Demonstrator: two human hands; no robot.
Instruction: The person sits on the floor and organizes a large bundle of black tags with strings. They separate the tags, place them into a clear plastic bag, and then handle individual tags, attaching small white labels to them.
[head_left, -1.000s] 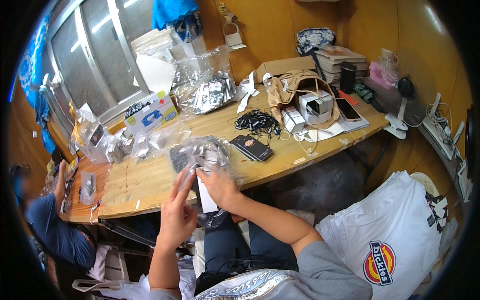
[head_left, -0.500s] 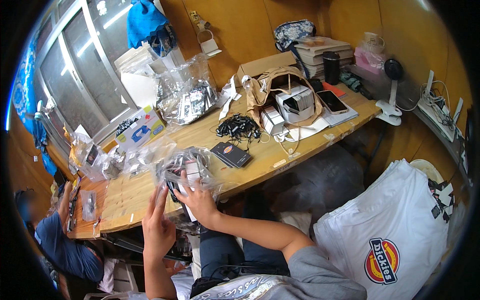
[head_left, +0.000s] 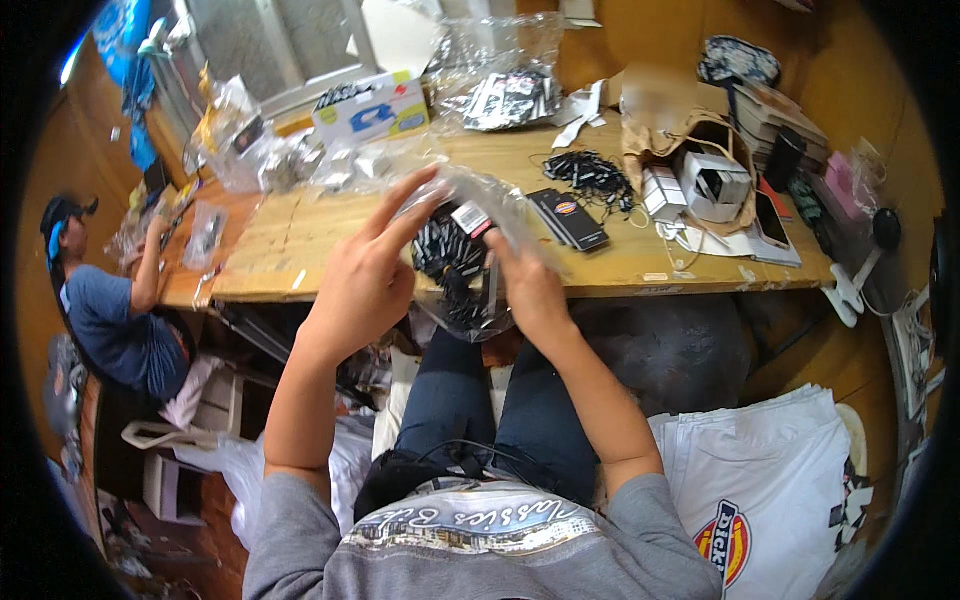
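A clear plastic bag [head_left: 465, 315] hangs at the table's front edge, above my lap. Through its film show a tangle of black cords with small black tags and a white label. My left hand [head_left: 370, 270] has two fingers stretched along the bag's upper left rim, the others curled in, gripping the film. On the opposite side my right hand [head_left: 535, 295] grips the bag, its fingertips near the label. Just right of the bag, a small stack of black cards [head_left: 568, 220] with a coloured emblem rests on the table.
Behind the cards is a heap of black cords [head_left: 590, 178]. A brown paper bag [head_left: 740, 150] with white card stacks stands farther right, near a phone [head_left: 770, 220]. A carton [head_left: 372, 108] stands at the back. A co-worker [head_left: 125, 315] sits left; folded white fabric [head_left: 770, 470] lies lower right.
My view has swung, so the table sits higher and farther right. My left hand has come up to the bag's upper rim; my right hand has moved round to its right side.
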